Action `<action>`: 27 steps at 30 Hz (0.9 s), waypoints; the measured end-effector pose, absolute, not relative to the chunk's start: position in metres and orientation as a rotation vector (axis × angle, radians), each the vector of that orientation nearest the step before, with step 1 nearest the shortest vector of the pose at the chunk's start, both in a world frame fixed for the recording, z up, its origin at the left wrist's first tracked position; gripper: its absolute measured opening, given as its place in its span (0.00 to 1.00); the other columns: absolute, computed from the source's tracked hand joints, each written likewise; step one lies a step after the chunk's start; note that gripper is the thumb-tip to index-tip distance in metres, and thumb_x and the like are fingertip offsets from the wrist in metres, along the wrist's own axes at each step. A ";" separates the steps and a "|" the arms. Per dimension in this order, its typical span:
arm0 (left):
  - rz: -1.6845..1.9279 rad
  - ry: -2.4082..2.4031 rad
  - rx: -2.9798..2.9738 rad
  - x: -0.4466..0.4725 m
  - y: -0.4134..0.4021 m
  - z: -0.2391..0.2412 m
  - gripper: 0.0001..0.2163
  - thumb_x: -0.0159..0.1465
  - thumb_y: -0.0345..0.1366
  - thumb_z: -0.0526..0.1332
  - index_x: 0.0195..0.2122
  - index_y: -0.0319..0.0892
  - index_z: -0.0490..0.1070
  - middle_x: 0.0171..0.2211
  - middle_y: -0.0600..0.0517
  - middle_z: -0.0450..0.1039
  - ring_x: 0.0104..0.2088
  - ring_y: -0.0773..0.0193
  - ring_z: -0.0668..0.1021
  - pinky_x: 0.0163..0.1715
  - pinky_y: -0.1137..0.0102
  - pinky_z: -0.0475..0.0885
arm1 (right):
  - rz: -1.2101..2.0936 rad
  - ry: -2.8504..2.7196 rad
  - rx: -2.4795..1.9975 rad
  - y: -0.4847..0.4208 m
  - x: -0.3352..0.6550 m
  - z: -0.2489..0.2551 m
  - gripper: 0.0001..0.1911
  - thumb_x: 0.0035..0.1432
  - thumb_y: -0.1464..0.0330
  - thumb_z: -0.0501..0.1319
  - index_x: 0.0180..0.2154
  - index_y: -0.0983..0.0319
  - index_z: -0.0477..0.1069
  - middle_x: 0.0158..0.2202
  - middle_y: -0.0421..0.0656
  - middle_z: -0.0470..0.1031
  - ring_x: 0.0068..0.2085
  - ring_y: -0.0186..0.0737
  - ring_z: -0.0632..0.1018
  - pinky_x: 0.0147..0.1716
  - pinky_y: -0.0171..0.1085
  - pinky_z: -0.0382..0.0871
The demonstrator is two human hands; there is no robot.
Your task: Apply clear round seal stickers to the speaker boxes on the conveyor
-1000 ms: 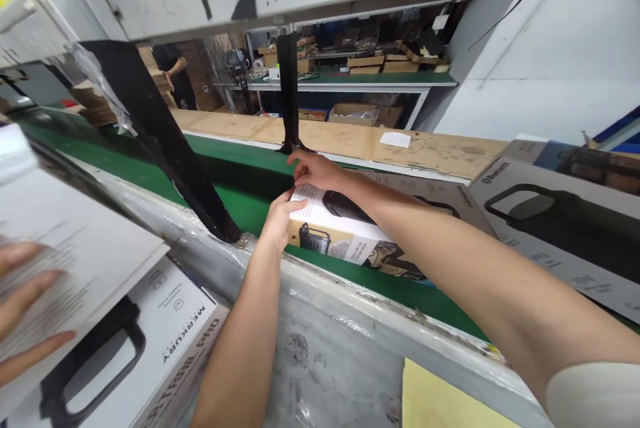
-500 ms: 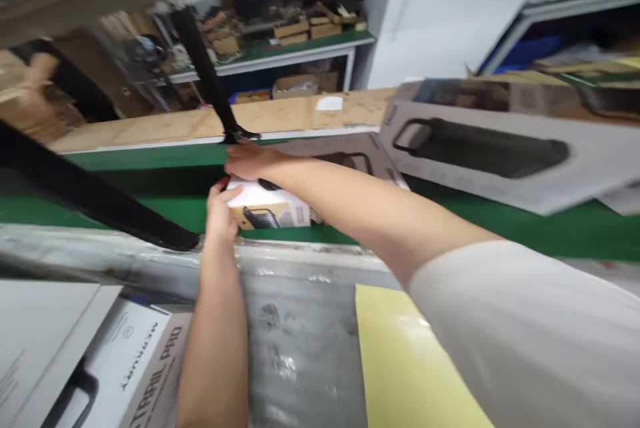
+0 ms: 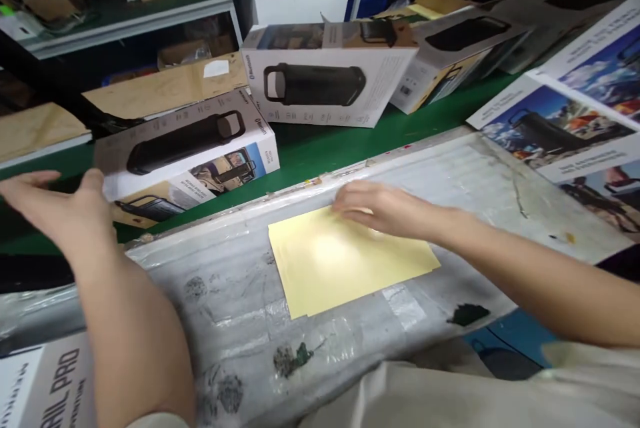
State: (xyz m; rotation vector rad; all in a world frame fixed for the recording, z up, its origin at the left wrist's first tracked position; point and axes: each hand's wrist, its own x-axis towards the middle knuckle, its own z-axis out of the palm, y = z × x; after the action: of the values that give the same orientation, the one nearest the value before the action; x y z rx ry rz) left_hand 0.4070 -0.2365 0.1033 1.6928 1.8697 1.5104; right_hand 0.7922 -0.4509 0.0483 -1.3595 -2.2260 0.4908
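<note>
My left hand (image 3: 70,208) is open, its thumb and fingers spread, at the left end of a printed speaker box (image 3: 185,141). Whether its thumb touches the carton cannot be told. The box lies on the green surface with a black handled speaker pictured on it. Over the far edge of a stack of yellow sheets (image 3: 345,268) is my right hand (image 3: 385,208), palm down, with fingers and thumb curled close together. The fingertips are slightly blurred, and anything between them is hidden. The sheets lie flat on the grey plastic-covered table.
Another speaker box (image 3: 320,85) stands behind, with more boxes (image 3: 450,48) to its right. Large photo-printed cartons (image 3: 555,125) stand at the right. A white and grey carton (image 3: 55,381) sits at lower left. A black post (image 3: 55,75) rises at the left beside the green surface (image 3: 320,148).
Both hands have let go of the box on the green surface. My right hand has moved right and nearer, onto the yellow sheets. My left hand has opened; the view has turned right.
</note>
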 end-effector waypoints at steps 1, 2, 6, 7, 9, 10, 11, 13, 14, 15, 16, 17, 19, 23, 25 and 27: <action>1.609 1.822 1.766 0.423 -0.252 0.113 0.14 0.56 0.26 0.66 0.34 0.47 0.61 0.41 0.59 0.71 0.46 0.62 0.74 0.57 0.59 0.69 | 0.559 -2.204 -1.414 -0.472 0.799 0.039 0.15 0.73 0.67 0.53 0.46 0.59 0.80 0.43 0.48 0.80 0.45 0.45 0.80 0.45 0.43 0.75; 1.659 1.712 1.859 0.441 -0.268 0.120 0.11 0.57 0.27 0.66 0.35 0.46 0.65 0.39 0.58 0.72 0.43 0.63 0.76 0.51 0.61 0.71 | 0.611 -2.192 -1.451 -0.488 0.804 0.030 0.16 0.74 0.67 0.53 0.46 0.58 0.80 0.43 0.48 0.79 0.45 0.45 0.80 0.45 0.43 0.75; 0.927 0.976 2.299 0.527 -0.338 0.108 0.03 0.64 0.34 0.67 0.37 0.45 0.74 0.34 0.56 0.75 0.35 0.63 0.77 0.36 0.67 0.70 | 0.631 -2.208 -1.485 -0.512 0.809 0.007 0.17 0.74 0.67 0.53 0.46 0.60 0.81 0.41 0.49 0.78 0.44 0.46 0.79 0.43 0.43 0.74; 0.628 0.813 2.356 0.546 -0.354 0.096 0.02 0.65 0.34 0.66 0.37 0.45 0.74 0.34 0.55 0.76 0.35 0.62 0.77 0.36 0.67 0.70 | 0.605 -2.235 -1.480 -0.513 0.808 0.005 0.16 0.73 0.68 0.53 0.45 0.61 0.81 0.41 0.50 0.78 0.44 0.47 0.79 0.42 0.43 0.73; 0.154 0.636 2.404 0.575 -0.381 0.068 0.04 0.64 0.32 0.67 0.39 0.45 0.74 0.38 0.53 0.77 0.40 0.58 0.78 0.39 0.65 0.71 | 0.522 -2.304 -1.468 -0.511 0.807 0.004 0.16 0.72 0.72 0.53 0.45 0.61 0.80 0.39 0.49 0.78 0.42 0.46 0.78 0.40 0.42 0.72; -0.002 0.597 2.429 0.585 -0.390 0.055 0.06 0.63 0.31 0.68 0.39 0.44 0.73 0.40 0.51 0.76 0.42 0.56 0.78 0.41 0.64 0.71 | 0.474 -2.344 -1.459 -0.510 0.806 0.004 0.15 0.70 0.74 0.54 0.45 0.62 0.80 0.39 0.48 0.78 0.41 0.46 0.77 0.39 0.42 0.71; -0.106 0.579 2.450 0.591 -0.396 0.044 0.07 0.63 0.30 0.69 0.39 0.44 0.73 0.42 0.51 0.76 0.45 0.54 0.77 0.43 0.64 0.70 | 0.429 -2.379 -1.451 -0.509 0.806 0.004 0.15 0.69 0.76 0.54 0.45 0.62 0.80 0.38 0.48 0.78 0.40 0.46 0.76 0.39 0.41 0.70; -0.190 0.569 2.483 0.594 -0.401 0.030 0.08 0.62 0.29 0.69 0.39 0.44 0.72 0.43 0.50 0.74 0.47 0.53 0.76 0.44 0.63 0.70 | 0.369 -2.427 -1.437 -0.508 0.805 0.003 0.15 0.67 0.79 0.55 0.43 0.62 0.80 0.36 0.47 0.77 0.39 0.45 0.75 0.37 0.41 0.68; -0.193 0.570 2.487 0.593 -0.402 0.027 0.08 0.63 0.30 0.69 0.40 0.45 0.72 0.42 0.50 0.73 0.47 0.53 0.76 0.45 0.63 0.70 | 0.362 -2.438 -1.437 -0.508 0.804 0.002 0.15 0.67 0.80 0.55 0.42 0.61 0.80 0.35 0.46 0.76 0.38 0.45 0.74 0.37 0.40 0.67; -0.186 0.569 2.483 0.592 -0.401 0.026 0.07 0.64 0.30 0.68 0.40 0.45 0.72 0.42 0.50 0.73 0.47 0.53 0.76 0.45 0.63 0.70 | 0.371 -2.433 -1.444 -0.508 0.804 0.001 0.15 0.66 0.80 0.55 0.40 0.61 0.79 0.35 0.45 0.76 0.38 0.44 0.74 0.36 0.40 0.66; -0.178 0.572 2.476 0.590 -0.400 0.027 0.07 0.64 0.31 0.68 0.41 0.45 0.72 0.42 0.51 0.72 0.47 0.53 0.75 0.45 0.63 0.70 | 0.386 -2.411 -1.455 -0.509 0.804 -0.001 0.15 0.65 0.81 0.55 0.40 0.61 0.79 0.35 0.45 0.75 0.38 0.44 0.74 0.36 0.40 0.66; -0.170 0.579 2.469 0.589 -0.399 0.027 0.07 0.64 0.31 0.68 0.41 0.46 0.72 0.42 0.51 0.72 0.47 0.54 0.75 0.46 0.63 0.70 | 0.400 -2.380 -1.464 -0.509 0.804 -0.002 0.15 0.65 0.81 0.56 0.41 0.61 0.79 0.36 0.45 0.75 0.38 0.44 0.74 0.36 0.40 0.66; -0.164 0.590 2.456 0.588 -0.399 0.029 0.07 0.65 0.30 0.67 0.41 0.46 0.72 0.43 0.51 0.72 0.47 0.54 0.75 0.46 0.62 0.70 | 0.401 -2.331 -1.470 -0.513 0.805 -0.005 0.17 0.65 0.81 0.55 0.46 0.60 0.78 0.38 0.45 0.75 0.39 0.44 0.74 0.37 0.40 0.67; -0.159 0.602 2.469 0.588 -0.402 0.027 0.08 0.65 0.29 0.67 0.44 0.46 0.73 0.45 0.50 0.72 0.48 0.54 0.75 0.48 0.62 0.69 | 0.344 -2.346 -1.394 -0.522 0.806 -0.007 0.17 0.69 0.78 0.54 0.50 0.59 0.78 0.43 0.48 0.76 0.43 0.46 0.74 0.41 0.42 0.70; -0.170 0.611 2.493 0.588 -0.405 0.025 0.10 0.66 0.29 0.66 0.47 0.47 0.74 0.46 0.50 0.72 0.48 0.54 0.75 0.48 0.62 0.69 | 0.363 -2.318 -1.350 -0.525 0.809 -0.007 0.17 0.70 0.77 0.53 0.49 0.60 0.79 0.44 0.50 0.77 0.45 0.47 0.74 0.43 0.44 0.70; -0.161 0.618 2.534 0.587 -0.409 0.023 0.12 0.66 0.28 0.65 0.50 0.48 0.74 0.46 0.50 0.71 0.47 0.54 0.74 0.47 0.62 0.68 | 0.457 -2.210 -1.333 -0.529 0.812 -0.007 0.17 0.70 0.76 0.53 0.47 0.61 0.79 0.45 0.51 0.76 0.45 0.47 0.75 0.43 0.44 0.71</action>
State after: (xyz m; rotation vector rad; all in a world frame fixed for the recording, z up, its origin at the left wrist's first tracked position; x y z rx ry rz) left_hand 0.5874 -0.4092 0.0229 2.5339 0.6184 -0.1611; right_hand 0.8117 -0.5286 -0.0066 -1.3331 -2.2095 0.4568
